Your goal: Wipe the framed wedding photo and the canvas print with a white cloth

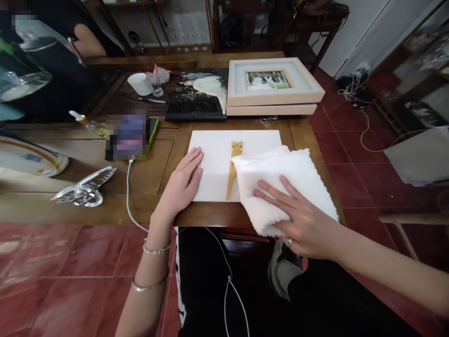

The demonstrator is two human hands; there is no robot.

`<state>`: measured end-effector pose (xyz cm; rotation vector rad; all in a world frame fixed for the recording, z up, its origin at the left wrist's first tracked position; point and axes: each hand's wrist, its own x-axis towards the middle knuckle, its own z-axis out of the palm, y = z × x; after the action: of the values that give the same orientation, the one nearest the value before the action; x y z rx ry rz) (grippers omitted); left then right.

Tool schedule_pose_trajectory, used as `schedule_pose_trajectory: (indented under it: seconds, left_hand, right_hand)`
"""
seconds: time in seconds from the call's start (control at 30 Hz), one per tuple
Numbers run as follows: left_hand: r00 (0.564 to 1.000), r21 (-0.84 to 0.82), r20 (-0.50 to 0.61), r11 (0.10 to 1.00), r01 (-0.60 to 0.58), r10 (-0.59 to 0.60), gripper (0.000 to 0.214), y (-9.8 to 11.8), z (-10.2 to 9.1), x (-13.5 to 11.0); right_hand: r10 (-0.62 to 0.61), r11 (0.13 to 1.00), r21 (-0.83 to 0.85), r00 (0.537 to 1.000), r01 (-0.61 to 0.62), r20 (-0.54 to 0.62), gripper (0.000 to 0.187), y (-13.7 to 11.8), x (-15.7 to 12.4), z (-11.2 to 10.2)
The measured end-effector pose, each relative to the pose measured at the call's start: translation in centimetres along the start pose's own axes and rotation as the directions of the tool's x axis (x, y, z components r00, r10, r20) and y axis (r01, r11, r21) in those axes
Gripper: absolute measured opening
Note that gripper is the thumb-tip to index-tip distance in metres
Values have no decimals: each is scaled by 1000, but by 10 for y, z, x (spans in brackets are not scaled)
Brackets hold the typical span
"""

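Observation:
On the table's front part lies a flat white board (212, 161). My left hand (184, 181) rests flat on its left edge, fingers stretched out and holding nothing. A slim yellow piece (232, 173), wide with small ear-like points at its top and tapering downward, lies on the board; I cannot tell its kind. My right hand (293, 210) presses on a folded white towel (301, 171), fingers on top and one digit tucked at its lower fold. The towel covers the board's right side, touches the yellow piece and hangs past the table's front edge.
Behind the board are a dark wedding photo panel (199, 93) and stacked picture frames (277, 100). To the left lie a phone (131, 138) with a white cable, a silver hair claw clip (86, 189) and a white cup (140, 84). A person in black (101, 28) is at far left.

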<state>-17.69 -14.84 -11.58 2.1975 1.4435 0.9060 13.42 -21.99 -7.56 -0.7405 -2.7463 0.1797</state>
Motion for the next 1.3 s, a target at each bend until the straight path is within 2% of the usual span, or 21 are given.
schedule_pose_trajectory:
  seconds: [0.13, 0.37, 0.47, 0.57, 0.67, 0.77, 1.0, 1.1, 1.2, 1.3]
  left_hand:
    - [1000, -12, -9, 1000, -3, 2, 46, -2, 1, 0]
    - [1000, -7, -1, 1000, -2, 2, 47, -1, 0, 0]
    - [1000, -4, 1, 1000, -3, 3, 48, -1, 0, 0]
    - [1000, -4, 6, 1000, -7, 7, 48, -2, 0, 0]
    - [1000, -8, -1, 1000, -3, 3, 48, -2, 0, 0]
    - [1000, -5, 0, 1000, 0, 0, 48, -1, 0, 0]
    - [1000, 28, 14, 1000, 9, -9, 48, 3, -1, 0]
    - [1000, 34, 15, 999, 9, -10, 48, 3, -1, 0]
    - [1000, 45, 17, 999, 6, -7, 48, 2, -2, 0]
    - [1000, 48, 22, 999, 5, -6, 48, 2, -2, 0]
  right_hand:
    - [28, 1000, -7, 997, -28, 73, 20, 23, 12, -9]
    - [100, 994, -56, 986, -93, 130, 32, 106, 51, -24]
    - [201, 979, -68, 972, -194, 118, 35, 131, 64, -27]
    - [305, 951, -72, 948, -299, 91, 31, 141, 73, -28]
    - [300, 953, -62, 952, -296, 64, 32, 135, 75, -25]
    - [204, 978, -62, 978, -202, 40, 33, 116, 66, -19]
    - [40, 998, -36, 996, -43, -83, 22, 26, 18, 1]
    - [-2, 997, -81, 997, -4, -78, 15, -5, 6, 7]
    - [-9, 989, -145, 1000, 4, -30, 22, -15, 5, 8]
    - [-33, 986, -167, 999, 29, -18, 22, -11, 7, 6]
